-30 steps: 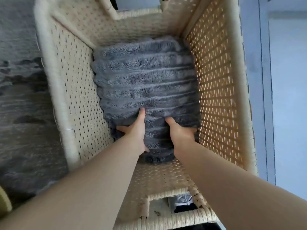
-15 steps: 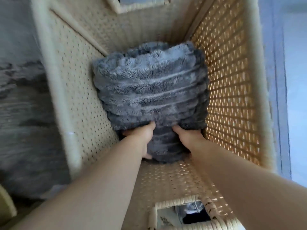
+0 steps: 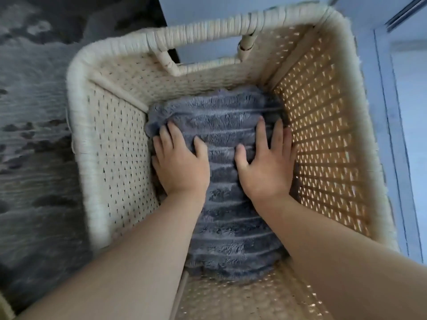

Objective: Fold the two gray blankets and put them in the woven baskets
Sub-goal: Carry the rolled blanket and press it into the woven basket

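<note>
A folded gray blanket [image 3: 227,229] lies at the bottom of a woven basket [image 3: 115,146] under a person's left hand [image 3: 181,166] and right hand [image 3: 265,168]. The right's fingers are spread flat, the left's fingertips seemingly sunk in the pile, grasping nothing. Both forearms hide the blanket's sides, and a dark patterned rug [image 3: 34,135] borders the basket's left.

Hidden beneath blanket [image 3: 231,239]: basket [image 3: 115,158] floor; near rim apparently cropped.

Bare left hand [image 3: 181,167] and bare right hand [image 3: 265,168], each on a bare forearm, uncovered to the lower edge of view.
</note>
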A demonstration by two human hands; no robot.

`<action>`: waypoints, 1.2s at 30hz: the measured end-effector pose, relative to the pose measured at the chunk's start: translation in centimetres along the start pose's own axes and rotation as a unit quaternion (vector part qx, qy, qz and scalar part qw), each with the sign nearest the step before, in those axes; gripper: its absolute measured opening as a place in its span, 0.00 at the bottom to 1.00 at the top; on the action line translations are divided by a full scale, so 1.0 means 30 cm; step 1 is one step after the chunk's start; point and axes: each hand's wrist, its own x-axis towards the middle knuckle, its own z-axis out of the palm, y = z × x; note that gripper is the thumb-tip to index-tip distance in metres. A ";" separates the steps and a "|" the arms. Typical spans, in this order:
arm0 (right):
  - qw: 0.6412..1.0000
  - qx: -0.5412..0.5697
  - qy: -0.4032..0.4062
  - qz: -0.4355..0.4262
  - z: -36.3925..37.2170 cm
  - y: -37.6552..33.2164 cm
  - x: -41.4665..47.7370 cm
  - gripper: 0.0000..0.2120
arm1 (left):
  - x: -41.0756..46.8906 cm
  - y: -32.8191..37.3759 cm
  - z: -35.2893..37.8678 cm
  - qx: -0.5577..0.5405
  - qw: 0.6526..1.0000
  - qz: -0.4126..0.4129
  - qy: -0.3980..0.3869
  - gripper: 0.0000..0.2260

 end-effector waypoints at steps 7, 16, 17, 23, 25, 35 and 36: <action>1.000 -0.002 0.015 -0.016 0.133 -0.001 0.069 0.33 | 0.070 -0.035 0.163 0.039 0.998 -0.010 0.048 0.29; 0.999 0.022 0.016 -0.024 0.233 0.015 0.143 0.37 | 0.115 -0.029 0.263 0.047 0.996 -0.017 0.078 0.31; 0.999 0.022 0.014 -0.023 0.245 0.015 0.150 0.37 | 0.121 -0.029 0.273 0.047 0.996 -0.018 0.077 0.31; 0.997 0.050 0.049 -0.027 0.297 0.020 0.183 0.36 | 0.142 -0.032 0.325 0.033 0.994 -0.009 0.104 0.29; 0.997 0.046 0.057 -0.029 0.305 0.017 0.180 0.35 | 0.142 -0.036 0.334 0.028 0.993 -0.010 0.110 0.29; 0.997 0.037 0.059 -0.044 0.306 0.031 0.182 0.36 | 0.137 -0.040 0.344 0.002 0.993 0.006 0.121 0.29; 0.997 0.030 0.058 -0.047 0.302 0.029 0.181 0.36 | 0.135 -0.042 0.341 0.001 0.992 0.007 0.126 0.30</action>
